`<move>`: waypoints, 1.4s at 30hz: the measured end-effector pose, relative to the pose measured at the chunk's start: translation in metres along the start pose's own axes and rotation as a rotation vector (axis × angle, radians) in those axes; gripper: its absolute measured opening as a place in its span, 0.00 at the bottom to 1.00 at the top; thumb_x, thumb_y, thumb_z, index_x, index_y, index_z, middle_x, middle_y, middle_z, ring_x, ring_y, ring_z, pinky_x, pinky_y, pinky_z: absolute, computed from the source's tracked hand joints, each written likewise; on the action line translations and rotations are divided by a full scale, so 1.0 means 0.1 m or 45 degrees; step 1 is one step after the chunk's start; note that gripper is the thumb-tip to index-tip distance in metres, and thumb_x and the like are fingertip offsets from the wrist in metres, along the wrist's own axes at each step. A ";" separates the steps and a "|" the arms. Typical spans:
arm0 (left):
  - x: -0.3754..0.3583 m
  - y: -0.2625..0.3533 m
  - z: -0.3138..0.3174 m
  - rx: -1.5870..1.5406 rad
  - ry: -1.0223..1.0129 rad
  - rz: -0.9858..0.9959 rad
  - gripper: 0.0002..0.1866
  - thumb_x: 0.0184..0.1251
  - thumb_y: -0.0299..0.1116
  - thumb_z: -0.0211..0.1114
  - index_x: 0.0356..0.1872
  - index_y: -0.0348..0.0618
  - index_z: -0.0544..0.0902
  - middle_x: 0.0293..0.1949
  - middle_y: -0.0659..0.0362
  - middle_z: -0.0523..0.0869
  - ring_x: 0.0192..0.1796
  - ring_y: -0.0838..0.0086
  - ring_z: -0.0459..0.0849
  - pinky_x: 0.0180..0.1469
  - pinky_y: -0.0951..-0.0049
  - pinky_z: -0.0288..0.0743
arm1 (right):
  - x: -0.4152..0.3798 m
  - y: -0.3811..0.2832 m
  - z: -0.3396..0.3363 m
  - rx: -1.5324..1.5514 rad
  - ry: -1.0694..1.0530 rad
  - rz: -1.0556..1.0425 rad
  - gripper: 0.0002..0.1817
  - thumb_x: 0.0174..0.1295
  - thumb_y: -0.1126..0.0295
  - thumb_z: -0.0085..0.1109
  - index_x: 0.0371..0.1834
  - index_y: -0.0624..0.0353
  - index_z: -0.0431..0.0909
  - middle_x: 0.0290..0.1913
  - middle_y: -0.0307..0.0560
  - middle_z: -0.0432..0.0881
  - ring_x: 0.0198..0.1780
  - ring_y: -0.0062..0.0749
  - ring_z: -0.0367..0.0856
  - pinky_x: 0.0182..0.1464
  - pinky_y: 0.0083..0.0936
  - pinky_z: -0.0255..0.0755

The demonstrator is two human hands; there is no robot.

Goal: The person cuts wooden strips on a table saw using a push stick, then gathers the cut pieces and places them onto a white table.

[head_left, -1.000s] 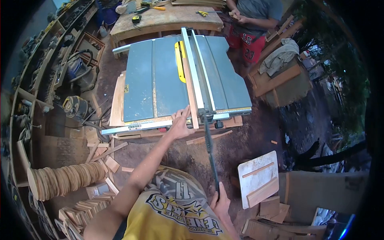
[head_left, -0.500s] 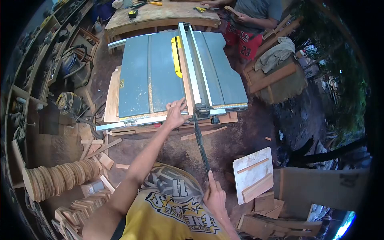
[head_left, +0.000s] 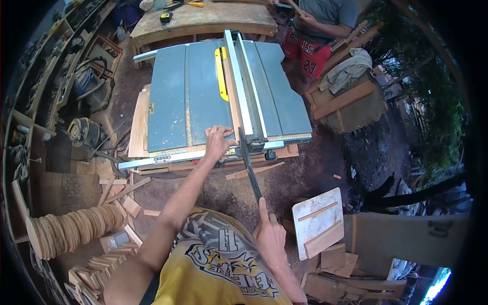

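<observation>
A long thin wooden strip lies along the silver fence of the table saw, beside the yellow blade guard. My left hand presses against the near end of the strip at the saw's front edge, its fingers bent. In my right hand is a long dark stick, gripped at its near end with the index finger stretched along it. The stick's far tip touches or overlaps the near end of the strip beside the fence.
Behind the saw is a wooden workbench with a tape measure. A co-worker stands at the back right, holding wood. Stacked wooden discs lie at the lower left, a white board at the right.
The stick and my right hand have moved forward, and the wooden strip has slid further along the fence. My left hand stays near the saw's front edge. The co-worker's hands have risen.
</observation>
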State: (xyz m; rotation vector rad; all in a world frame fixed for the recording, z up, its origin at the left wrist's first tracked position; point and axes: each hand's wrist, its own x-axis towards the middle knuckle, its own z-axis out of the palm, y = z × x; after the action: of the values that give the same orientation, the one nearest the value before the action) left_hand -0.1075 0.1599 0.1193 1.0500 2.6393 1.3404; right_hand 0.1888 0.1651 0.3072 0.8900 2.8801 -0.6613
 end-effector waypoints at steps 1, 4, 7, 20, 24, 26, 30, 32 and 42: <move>0.00 0.00 0.00 -0.001 0.016 -0.006 0.26 0.38 0.40 0.81 0.41 0.39 0.85 0.39 0.61 0.90 0.52 0.68 0.76 0.61 0.63 0.58 | 0.05 -0.04 0.00 -0.020 -0.002 0.004 0.39 0.51 0.81 0.55 0.72 0.61 0.61 0.29 0.61 0.77 0.24 0.56 0.80 0.27 0.45 0.75; 0.03 0.00 0.02 -0.009 0.068 -0.019 0.21 0.39 0.39 0.81 0.35 0.40 0.86 0.34 0.62 0.90 0.50 0.68 0.77 0.60 0.63 0.59 | 0.21 -0.21 -0.06 -0.090 -0.042 0.040 0.42 0.49 0.80 0.56 0.73 0.61 0.58 0.29 0.62 0.77 0.24 0.57 0.81 0.27 0.45 0.76; 0.07 -0.02 0.05 -0.015 0.113 -0.027 0.17 0.42 0.38 0.80 0.32 0.42 0.86 0.32 0.61 0.90 0.46 0.68 0.78 0.58 0.63 0.61 | 0.33 -0.30 -0.07 -0.143 -0.067 0.065 0.44 0.48 0.79 0.57 0.74 0.61 0.56 0.29 0.65 0.78 0.25 0.58 0.82 0.28 0.45 0.77; 0.19 -0.06 0.21 -0.072 0.153 -0.183 0.15 0.52 0.31 0.74 0.43 0.46 0.88 0.39 0.53 0.86 0.46 0.59 0.78 0.54 0.62 0.70 | 0.72 -0.47 -0.13 -0.246 -0.099 0.012 0.41 0.52 0.77 0.56 0.73 0.70 0.54 0.24 0.62 0.82 0.26 0.51 0.85 0.28 0.40 0.79; 0.19 -0.03 0.14 -0.088 0.089 -0.169 0.17 0.56 0.27 0.69 0.49 0.44 0.86 0.44 0.49 0.83 0.48 0.55 0.78 0.56 0.61 0.71 | 0.86 -0.48 -0.10 -0.254 -0.111 0.050 0.41 0.52 0.77 0.57 0.73 0.69 0.55 0.26 0.64 0.82 0.28 0.54 0.85 0.31 0.42 0.79; 0.16 -0.01 0.07 -0.115 0.063 -0.146 0.17 0.58 0.25 0.66 0.50 0.42 0.85 0.44 0.48 0.83 0.50 0.54 0.78 0.57 0.60 0.71 | 0.94 -0.52 -0.13 -0.187 -0.175 0.120 0.42 0.51 0.78 0.58 0.74 0.66 0.55 0.31 0.69 0.81 0.31 0.60 0.84 0.34 0.45 0.79; 0.00 -0.01 -0.05 -0.211 0.062 -0.096 0.16 0.59 0.22 0.61 0.49 0.38 0.85 0.46 0.47 0.84 0.56 0.53 0.78 0.60 0.59 0.71 | 1.06 -0.53 -0.13 -0.178 -0.124 0.058 0.43 0.50 0.77 0.59 0.74 0.67 0.55 0.30 0.68 0.81 0.31 0.59 0.84 0.35 0.44 0.79; -0.15 -0.07 -0.07 -0.192 0.104 0.035 0.15 0.59 0.21 0.60 0.48 0.37 0.85 0.47 0.46 0.84 0.59 0.54 0.78 0.61 0.59 0.71 | 1.13 -0.54 -0.12 -0.178 -0.101 0.054 0.43 0.50 0.77 0.60 0.74 0.68 0.55 0.29 0.68 0.81 0.31 0.59 0.84 0.35 0.44 0.79; -1.87 -0.88 -0.08 -0.398 -0.027 -0.255 0.12 0.60 0.23 0.52 0.30 0.40 0.86 0.36 0.53 0.88 0.45 0.59 0.86 0.49 0.61 0.79 | 1.49 -0.59 -0.12 -0.159 -0.054 0.009 0.40 0.50 0.79 0.58 0.71 0.72 0.58 0.28 0.69 0.81 0.32 0.60 0.84 0.36 0.46 0.78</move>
State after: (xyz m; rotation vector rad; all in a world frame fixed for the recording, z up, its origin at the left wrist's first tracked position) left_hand -0.0140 0.0130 0.0086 0.7350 2.3389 1.6118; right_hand 0.0335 0.2044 0.3150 0.8581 2.8426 -0.4868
